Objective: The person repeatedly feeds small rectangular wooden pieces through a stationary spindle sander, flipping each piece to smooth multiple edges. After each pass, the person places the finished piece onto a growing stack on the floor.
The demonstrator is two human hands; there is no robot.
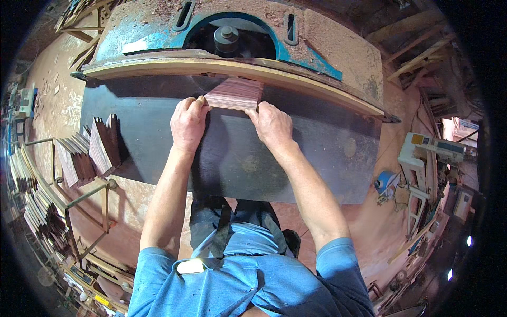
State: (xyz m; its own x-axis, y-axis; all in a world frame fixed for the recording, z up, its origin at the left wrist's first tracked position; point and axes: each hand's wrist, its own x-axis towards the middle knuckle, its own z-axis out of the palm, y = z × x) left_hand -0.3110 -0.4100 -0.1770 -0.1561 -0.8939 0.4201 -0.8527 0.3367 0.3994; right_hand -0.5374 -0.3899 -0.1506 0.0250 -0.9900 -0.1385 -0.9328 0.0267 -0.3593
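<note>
Both my hands hold a small reddish-brown wooden board (235, 94) flat on the dark machine table (253, 158). My left hand (189, 121) pinches its left near corner, and my right hand (272, 123) grips its right near corner. The board's far edge lies against the long wooden fence (158, 67). Behind the fence, a round cutter spindle (226, 38) stands in a dark recess of the blue machine. Where the board meets any cutter is hidden by the fence.
Grooved wooden pieces (104, 142) stand stacked at the table's left end. More boards (42, 211) fill a metal-framed rack at the far left. Wood chips (338, 37) cover the machine top behind the fence. A pale machine (422, 153) and a blue round object (387, 180) are at the right.
</note>
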